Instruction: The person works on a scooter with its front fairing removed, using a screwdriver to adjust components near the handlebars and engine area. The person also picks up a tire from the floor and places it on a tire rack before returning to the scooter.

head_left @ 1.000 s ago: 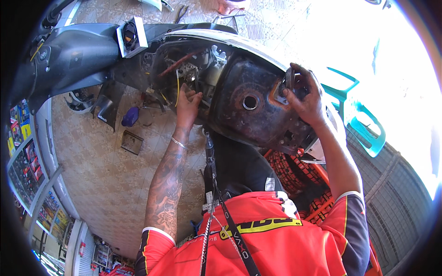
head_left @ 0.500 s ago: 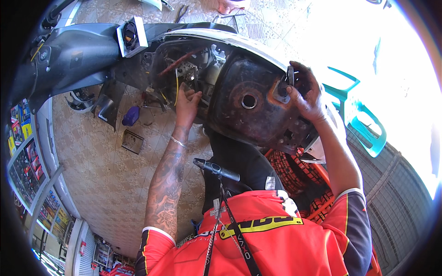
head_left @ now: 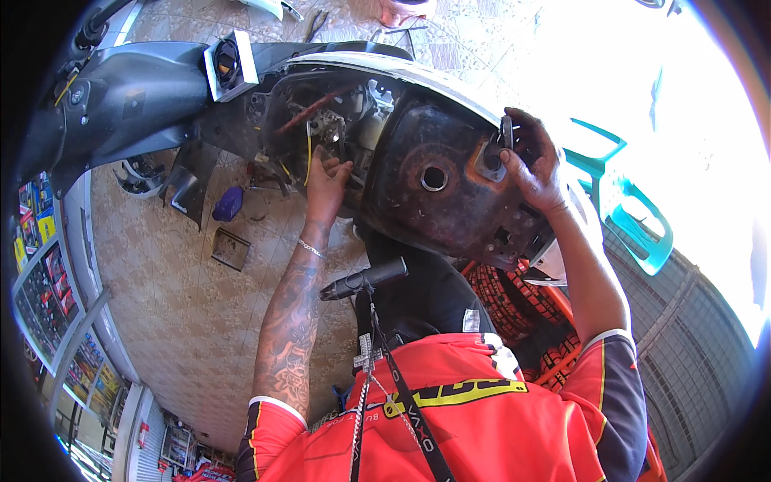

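Observation:
A motor scooter stripped of its seat and some panels lies across in front of me, its rusty dark fuel tank (head_left: 401,193) exposed. My left hand (head_left: 325,186) reaches into the opening left of the tank. Its fingers are curled at the metal engine parts (head_left: 325,124), beside a thin yellow tube (head_left: 308,153); what they grip is hidden. At the tank's right end my right hand (head_left: 540,165) is closed, thumb against fingers, around a dark, round-edged, cap-like piece (head_left: 506,133). This piece stands on edge above a rusty bracket-like area.
A small open box (head_left: 230,66) rests on the scooter's black bodywork. A purple item (head_left: 228,204) and a dark square tray (head_left: 230,249) lie on the tiled floor. Tires (head_left: 510,301) in an orange rack stand close on my right, beyond them a turquoise chair (head_left: 642,225).
The black cylinder hanging from the lanyard at my chest has swung left and tilted the other way. Both hands stay in nearly the same places.

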A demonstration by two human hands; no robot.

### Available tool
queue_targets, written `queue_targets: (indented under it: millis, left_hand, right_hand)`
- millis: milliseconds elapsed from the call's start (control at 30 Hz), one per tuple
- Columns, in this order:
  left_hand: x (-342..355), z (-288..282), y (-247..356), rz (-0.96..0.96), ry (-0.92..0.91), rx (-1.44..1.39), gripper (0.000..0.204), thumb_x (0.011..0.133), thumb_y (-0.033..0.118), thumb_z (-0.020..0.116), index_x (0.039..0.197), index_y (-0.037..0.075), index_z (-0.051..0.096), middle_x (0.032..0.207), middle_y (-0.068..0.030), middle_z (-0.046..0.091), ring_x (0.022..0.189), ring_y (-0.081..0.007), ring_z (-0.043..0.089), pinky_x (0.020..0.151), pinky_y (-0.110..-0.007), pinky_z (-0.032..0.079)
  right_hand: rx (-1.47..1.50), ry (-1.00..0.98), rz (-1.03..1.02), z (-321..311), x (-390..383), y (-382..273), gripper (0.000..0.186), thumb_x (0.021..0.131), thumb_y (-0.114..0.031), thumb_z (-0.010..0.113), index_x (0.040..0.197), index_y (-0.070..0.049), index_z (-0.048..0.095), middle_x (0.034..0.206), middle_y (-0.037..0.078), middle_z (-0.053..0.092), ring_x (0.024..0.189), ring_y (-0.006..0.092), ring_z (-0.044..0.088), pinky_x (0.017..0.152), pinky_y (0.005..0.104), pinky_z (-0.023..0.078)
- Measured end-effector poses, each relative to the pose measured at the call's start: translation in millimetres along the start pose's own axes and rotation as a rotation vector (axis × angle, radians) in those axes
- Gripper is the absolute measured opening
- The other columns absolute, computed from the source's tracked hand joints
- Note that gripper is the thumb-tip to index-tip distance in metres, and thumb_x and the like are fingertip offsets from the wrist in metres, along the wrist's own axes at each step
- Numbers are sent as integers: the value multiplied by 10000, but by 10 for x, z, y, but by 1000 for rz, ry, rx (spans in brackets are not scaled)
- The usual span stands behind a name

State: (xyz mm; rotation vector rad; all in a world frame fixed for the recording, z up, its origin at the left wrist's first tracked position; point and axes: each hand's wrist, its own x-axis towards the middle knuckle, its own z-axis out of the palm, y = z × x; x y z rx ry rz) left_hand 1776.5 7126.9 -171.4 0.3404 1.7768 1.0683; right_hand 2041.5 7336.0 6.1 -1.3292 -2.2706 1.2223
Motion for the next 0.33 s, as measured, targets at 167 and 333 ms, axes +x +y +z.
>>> queue_targets:
  millis: [167, 333]
  left_hand:
    - [5, 7, -8, -8, 1, -20, 798, 878, 82, 680, 1478, -38, 168, 1163, -173, 536, 980, -163, 597, 815, -265, 499]
    - [0, 3, 2, -13, -4, -21, 803, 880, 88, 681, 1481, -33, 163, 1167, -169, 531, 982, -162, 596, 815, -264, 499]
  right_hand:
    - [30, 7, 5, 12, 0, 10, 604, 773, -316, 697, 1296, -62, 532, 964, 116, 642, 864, 201, 638, 777, 354, 513]
    - [43, 1, 43, 9, -3, -3, 609, 771, -316, 699, 1297, -61, 530, 970, 115, 643, 872, 201, 636, 784, 358, 512]
